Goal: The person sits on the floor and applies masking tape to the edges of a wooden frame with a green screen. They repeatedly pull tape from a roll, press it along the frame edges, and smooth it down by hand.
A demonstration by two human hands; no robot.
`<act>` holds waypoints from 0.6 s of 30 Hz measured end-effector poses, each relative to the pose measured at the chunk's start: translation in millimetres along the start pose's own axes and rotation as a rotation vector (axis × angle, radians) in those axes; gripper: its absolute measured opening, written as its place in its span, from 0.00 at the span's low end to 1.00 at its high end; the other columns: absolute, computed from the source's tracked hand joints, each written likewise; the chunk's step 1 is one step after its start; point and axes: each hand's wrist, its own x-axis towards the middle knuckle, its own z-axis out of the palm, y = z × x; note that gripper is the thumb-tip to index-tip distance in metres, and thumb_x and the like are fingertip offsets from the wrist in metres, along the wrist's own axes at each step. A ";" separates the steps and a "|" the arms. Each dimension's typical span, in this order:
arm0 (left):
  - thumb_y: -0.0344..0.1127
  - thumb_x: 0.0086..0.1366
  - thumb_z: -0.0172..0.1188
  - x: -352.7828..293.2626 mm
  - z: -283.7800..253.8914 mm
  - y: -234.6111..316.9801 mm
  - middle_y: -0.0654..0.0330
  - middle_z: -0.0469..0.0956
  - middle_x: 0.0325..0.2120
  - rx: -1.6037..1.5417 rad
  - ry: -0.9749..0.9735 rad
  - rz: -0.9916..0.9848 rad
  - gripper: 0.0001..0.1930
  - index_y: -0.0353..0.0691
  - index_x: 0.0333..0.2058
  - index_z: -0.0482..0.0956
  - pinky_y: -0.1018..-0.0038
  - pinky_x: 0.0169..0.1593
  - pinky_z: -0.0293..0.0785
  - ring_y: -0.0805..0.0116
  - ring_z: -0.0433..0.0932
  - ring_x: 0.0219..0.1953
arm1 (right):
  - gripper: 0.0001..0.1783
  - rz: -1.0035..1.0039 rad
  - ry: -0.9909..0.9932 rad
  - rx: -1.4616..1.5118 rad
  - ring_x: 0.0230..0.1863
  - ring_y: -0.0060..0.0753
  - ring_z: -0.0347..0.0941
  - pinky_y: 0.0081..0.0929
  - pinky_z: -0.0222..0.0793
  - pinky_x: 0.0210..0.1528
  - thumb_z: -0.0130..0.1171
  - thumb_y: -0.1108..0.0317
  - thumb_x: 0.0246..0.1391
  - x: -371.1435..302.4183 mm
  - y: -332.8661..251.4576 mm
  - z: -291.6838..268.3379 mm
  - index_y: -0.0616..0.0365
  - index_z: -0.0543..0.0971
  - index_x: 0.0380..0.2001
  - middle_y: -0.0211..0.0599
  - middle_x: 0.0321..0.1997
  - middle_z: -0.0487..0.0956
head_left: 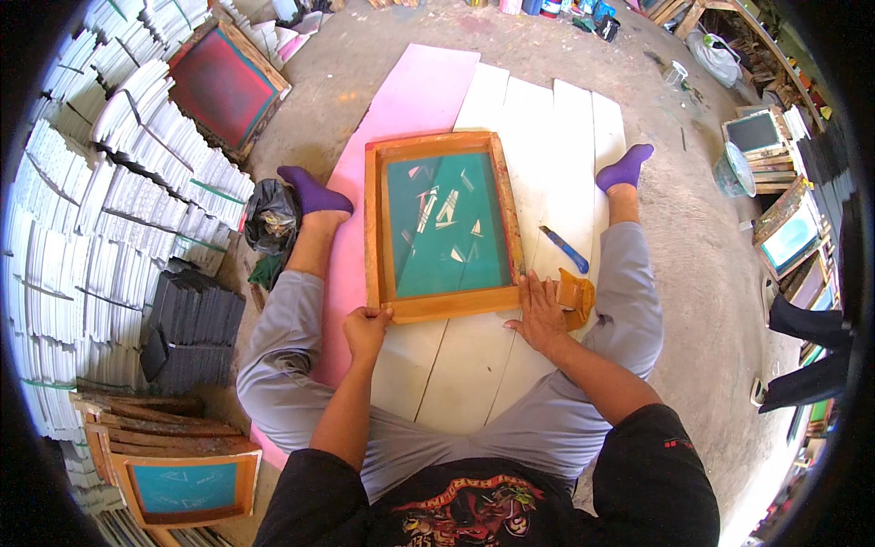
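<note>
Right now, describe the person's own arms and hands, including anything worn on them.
The left hand and right hand are ungloved. The left forearm and right forearm are bare, with no watch or bracelet visible. The black T-shirt's left sleeve and right sleeve are short; the right one carries a small red marking on its outer side. Rings: too small to tell.

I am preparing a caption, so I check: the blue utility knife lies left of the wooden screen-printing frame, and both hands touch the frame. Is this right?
No: the head view shows the blue utility knife right of the wooden screen-printing frame. The left hand and right hand do touch it.
</note>
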 end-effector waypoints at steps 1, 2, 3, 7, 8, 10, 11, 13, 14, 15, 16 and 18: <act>0.37 0.56 0.75 2.8 -1.7 -9.5 0.55 0.82 0.18 -0.004 0.001 -0.008 0.14 0.31 0.27 0.84 0.72 0.25 0.75 0.71 0.78 0.18 | 0.55 -0.015 -0.029 -0.021 0.80 0.53 0.42 0.61 0.33 0.77 0.52 0.31 0.59 1.9 -2.3 -1.3 0.66 0.56 0.73 0.56 0.79 0.52; 0.37 0.56 0.75 3.6 -1.1 -9.0 0.55 0.82 0.18 -0.012 -0.005 -0.010 0.14 0.30 0.27 0.84 0.72 0.25 0.75 0.71 0.78 0.18 | 0.53 -0.020 -0.035 -0.047 0.81 0.50 0.40 0.61 0.32 0.78 0.50 0.31 0.60 3.0 -5.0 -20.5 0.65 0.58 0.72 0.55 0.78 0.53; 0.37 0.56 0.76 3.0 -1.4 -9.5 0.55 0.82 0.18 -0.004 0.002 -0.017 0.14 0.30 0.27 0.84 0.72 0.25 0.75 0.71 0.78 0.18 | 0.50 -0.013 -0.037 -0.046 0.80 0.49 0.43 0.60 0.35 0.77 0.50 0.32 0.61 7.0 -4.7 -34.6 0.65 0.62 0.71 0.55 0.77 0.56; 0.37 0.56 0.75 -13.9 -15.3 24.9 0.55 0.81 0.17 0.021 0.007 -0.040 0.14 0.30 0.27 0.84 0.72 0.25 0.74 0.71 0.78 0.18 | 0.33 0.126 -0.028 0.076 0.66 0.52 0.66 0.52 0.59 0.66 0.57 0.42 0.61 43.6 18.0 -66.3 0.60 0.78 0.56 0.51 0.62 0.74; 0.37 0.56 0.75 -18.3 -19.1 30.7 0.56 0.81 0.17 0.031 0.014 -0.049 0.14 0.30 0.27 0.84 0.72 0.25 0.74 0.71 0.78 0.18 | 0.28 0.214 0.000 0.131 0.60 0.51 0.70 0.50 0.64 0.62 0.60 0.46 0.60 56.0 33.4 -63.0 0.59 0.79 0.52 0.49 0.57 0.76; 0.37 0.56 0.75 -13.7 -19.0 16.5 0.56 0.81 0.17 0.034 0.019 -0.057 0.14 0.30 0.26 0.84 0.72 0.25 0.74 0.72 0.78 0.18 | 0.23 0.375 0.044 0.202 0.53 0.51 0.75 0.48 0.72 0.56 0.64 0.51 0.58 78.6 59.2 -56.3 0.59 0.79 0.47 0.46 0.50 0.79; 0.37 0.56 0.75 -5.9 -7.0 12.9 0.56 0.81 0.17 0.031 -0.014 -0.043 0.14 0.30 0.26 0.84 0.72 0.24 0.74 0.72 0.78 0.18 | 0.22 0.490 0.054 0.204 0.52 0.51 0.76 0.48 0.73 0.55 0.65 0.53 0.58 75.8 81.5 -52.2 0.59 0.78 0.47 0.46 0.49 0.79; 0.37 0.56 0.75 -1.0 -6.1 2.1 0.56 0.81 0.16 0.003 -0.014 -0.036 0.14 0.30 0.26 0.84 0.72 0.24 0.73 0.72 0.77 0.17 | 0.22 0.574 -0.031 0.203 0.54 0.52 0.75 0.48 0.74 0.56 0.65 0.55 0.58 86.2 97.3 -40.9 0.59 0.77 0.49 0.47 0.49 0.80; 0.37 0.56 0.75 0.4 -5.4 -2.4 0.56 0.81 0.16 -0.019 -0.017 -0.032 0.14 0.30 0.26 0.84 0.72 0.24 0.73 0.72 0.77 0.17 | 0.22 0.590 -0.089 0.213 0.54 0.53 0.75 0.48 0.74 0.57 0.65 0.56 0.58 89.4 104.1 -38.2 0.59 0.77 0.49 0.47 0.49 0.79; 0.37 0.56 0.75 2.8 -7.8 -7.3 0.56 0.81 0.16 -0.014 -0.008 -0.042 0.14 0.30 0.26 0.83 0.72 0.24 0.73 0.72 0.77 0.17 | 0.21 0.585 -0.127 0.216 0.55 0.53 0.75 0.48 0.74 0.57 0.65 0.56 0.59 92.9 106.8 -33.1 0.58 0.76 0.49 0.47 0.49 0.79; 0.37 0.56 0.75 2.5 -7.6 -3.4 0.57 0.80 0.16 -0.014 -0.012 -0.048 0.14 0.31 0.26 0.83 0.72 0.23 0.73 0.72 0.77 0.17 | 0.21 0.587 -0.166 0.213 0.56 0.53 0.75 0.48 0.75 0.57 0.65 0.56 0.59 93.0 113.5 -28.7 0.58 0.76 0.49 0.47 0.50 0.79; 0.37 0.56 0.75 0.4 -3.8 5.6 0.57 0.80 0.16 0.007 -0.032 -0.067 0.14 0.31 0.25 0.83 0.72 0.23 0.72 0.72 0.77 0.17 | 0.21 0.551 -0.182 0.203 0.56 0.52 0.76 0.48 0.76 0.55 0.65 0.57 0.60 89.0 125.3 -18.4 0.58 0.75 0.49 0.46 0.52 0.79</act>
